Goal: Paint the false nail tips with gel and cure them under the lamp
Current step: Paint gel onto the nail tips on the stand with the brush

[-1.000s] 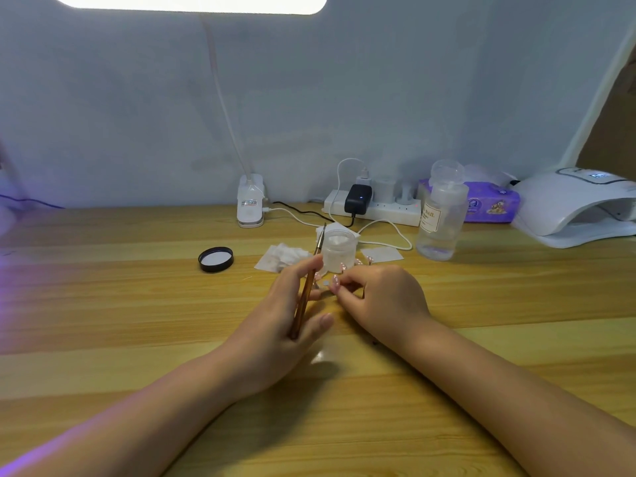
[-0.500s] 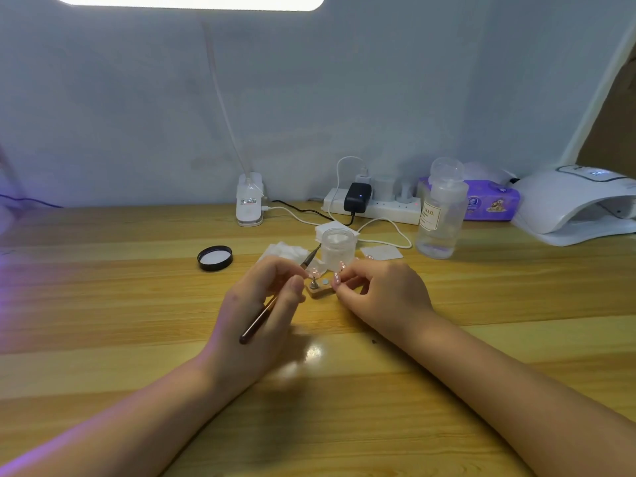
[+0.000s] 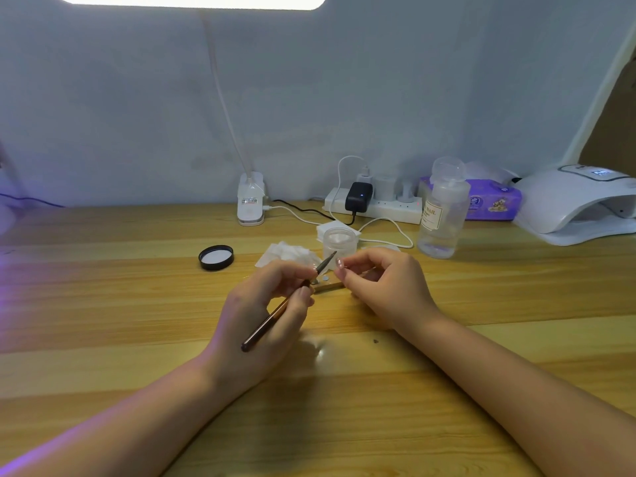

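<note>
- Our left hand (image 3: 261, 315) pinches the brush (image 3: 287, 302), bristles up and angled toward the right hand.
- Our right hand (image 3: 382, 287) pinches one nail tip (image 3: 339, 263) at its fingertips, just right of the bristles; whether they touch, we cannot tell.
- A loose pinch and the tip could flick away.
- The wooden stand (image 3: 327, 286) sits between our hands; a nudge could shift it.
- The open jar (image 3: 339, 243) sits just beyond our fingers and could be knocked over.
- The lamp (image 3: 578, 204) waits far right, a long carry with wet gel.
</note>
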